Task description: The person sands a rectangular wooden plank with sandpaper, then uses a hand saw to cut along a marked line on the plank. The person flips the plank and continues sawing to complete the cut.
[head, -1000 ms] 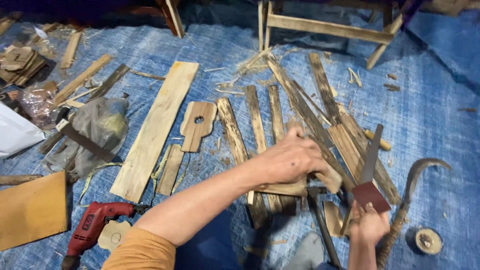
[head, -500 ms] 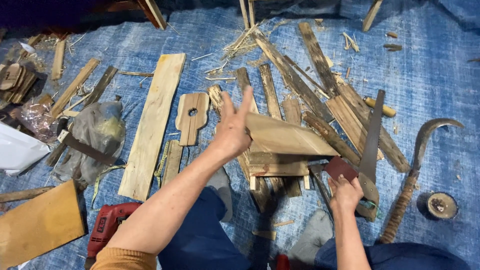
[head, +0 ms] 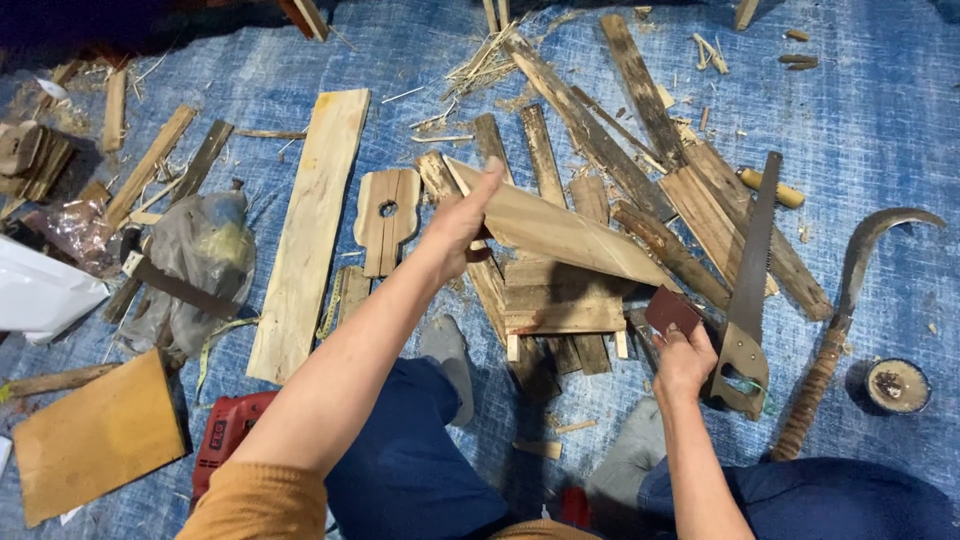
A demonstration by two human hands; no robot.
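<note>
My left hand grips one end of a long, tapered, pale wooden piece and holds it tilted above a small slatted wooden block. My right hand holds a folded dark red sheet of sandpaper near the lower end of that wooden piece. A handsaw lies just right of my right hand, its handle toward me. My legs in blue trousers are at the bottom of the view.
Several rough planks lie on a blue tarp. A long pale board and a cut-out wooden shape lie left. A curved sickle, a round tin, a red power drill, an orange board.
My left hand has lifted the pale wooden piece off the pile and tilted it up. My right hand with the sandpaper has moved slightly toward it.
</note>
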